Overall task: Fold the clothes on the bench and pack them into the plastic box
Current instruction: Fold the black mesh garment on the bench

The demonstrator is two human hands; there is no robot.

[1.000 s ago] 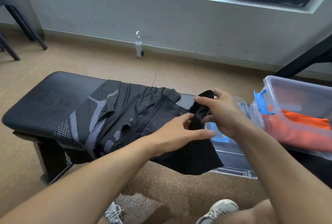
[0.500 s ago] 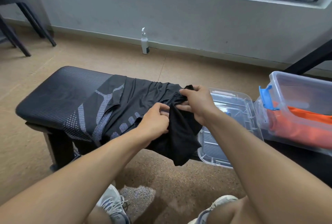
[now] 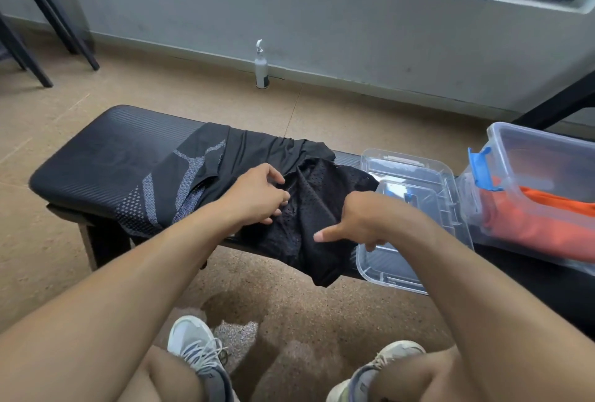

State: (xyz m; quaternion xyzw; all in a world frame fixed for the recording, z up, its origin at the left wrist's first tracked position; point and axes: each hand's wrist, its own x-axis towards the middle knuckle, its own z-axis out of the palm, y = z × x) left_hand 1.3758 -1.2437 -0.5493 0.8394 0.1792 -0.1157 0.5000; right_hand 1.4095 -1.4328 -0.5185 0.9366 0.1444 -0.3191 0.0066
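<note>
Bench point(image 3: 96, 157): black padded top with a ribbed texture, long axis running left to right across the view.

Black patterned garment point(image 3: 193, 173): lies spread on the bench with grey chevron and dot bands at its left part; its length follows the bench's long axis, and its near edge hangs over the front of the bench. No readable writing on it.

Black mesh garment point(image 3: 309, 224): bunched just right of the patterned one and overlapping it, its long axis running from the bench top toward the viewer, with the lower end drooping past the front edge. No label can be made out.

Left hand point(image 3: 257, 198): fingers curled, pinching the mesh garment at its left fold.

Right hand point(image 3: 363, 221): over the right side of the mesh garment, thumb stretched out to the left and fingers curled downward; whether they grasp the cloth cannot be told.

Clear lid point(image 3: 415, 218): lies flat on the bench, just right of the mesh garment, one blue latch seen through it.

Plastic box point(image 3: 541, 157): clear, at the far right beside the lid, blue latch point(image 3: 479, 169) on its left wall. Orange garment point(image 3: 547, 218) lies inside.

Spray bottle point(image 3: 261, 66): white, upright on the floor against the wall; its label is too small to read.

Two sneakers on the floor, near edge.
</note>
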